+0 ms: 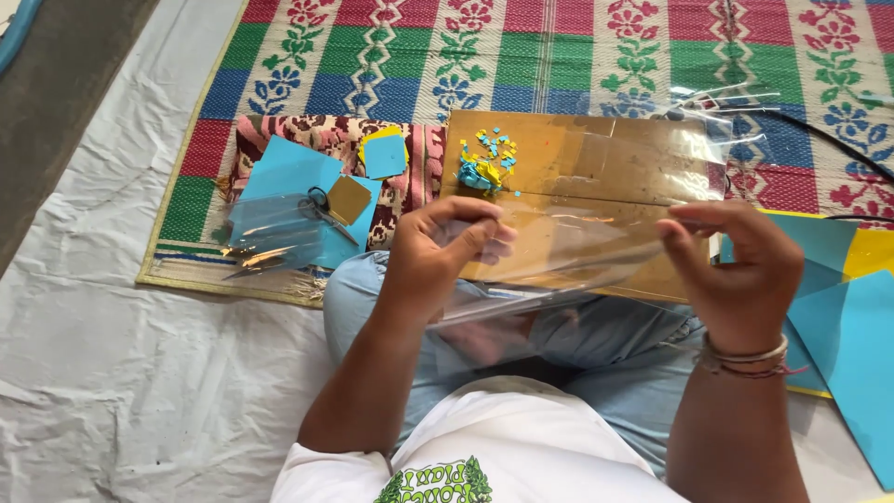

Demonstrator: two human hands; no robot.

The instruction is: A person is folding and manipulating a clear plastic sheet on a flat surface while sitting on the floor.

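Note:
My left hand (445, 250) and my right hand (740, 270) both hold a clear plastic sheet (596, 237) stretched between them above my lap. The left fingers pinch its left edge, the right fingers pinch its right edge. Behind the sheet lies a brown cardboard board (596, 154) with a small pile of blue and yellow paper bits (489, 158) on its far left part.
To the left, blue paper sheets (289, 172), scissors (321, 207), a gold square (349, 197) and another clear film lie on a patterned cloth. Blue and yellow paper (852, 307) lies at the right. A woven coloured mat (559, 47) and white floor cover (112, 354) surround me.

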